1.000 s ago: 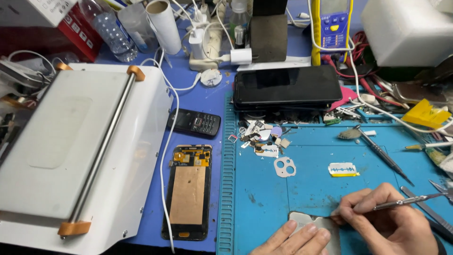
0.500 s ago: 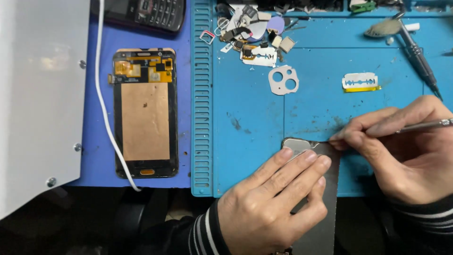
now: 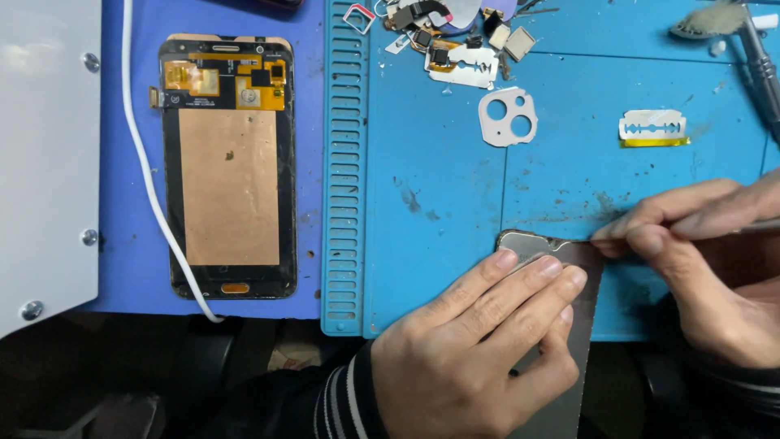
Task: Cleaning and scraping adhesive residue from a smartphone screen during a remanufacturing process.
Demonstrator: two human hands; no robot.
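- Bright blue work mat (image 3: 439, 187) with darker smudges.
- Phone screen assembly (image 3: 227, 167): black frame, copper-tan back, yellow-orange circuit strip along the top.
- White cable (image 3: 150, 187) over a darker blue pad (image 3: 138, 268).
- Pale grey camera-lens cover (image 3: 508, 118).
- Silver razor blade (image 3: 652, 126) on yellow backing.
- Grey metal plate (image 3: 528, 244).
- Black sleeve cuff (image 3: 341, 402) with white stripes.

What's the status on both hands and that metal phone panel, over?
Left hand pressing flat on metal panel. Right hand pinching thin tool at panel's top edge. Razor blade and camera bezel lie clear above.
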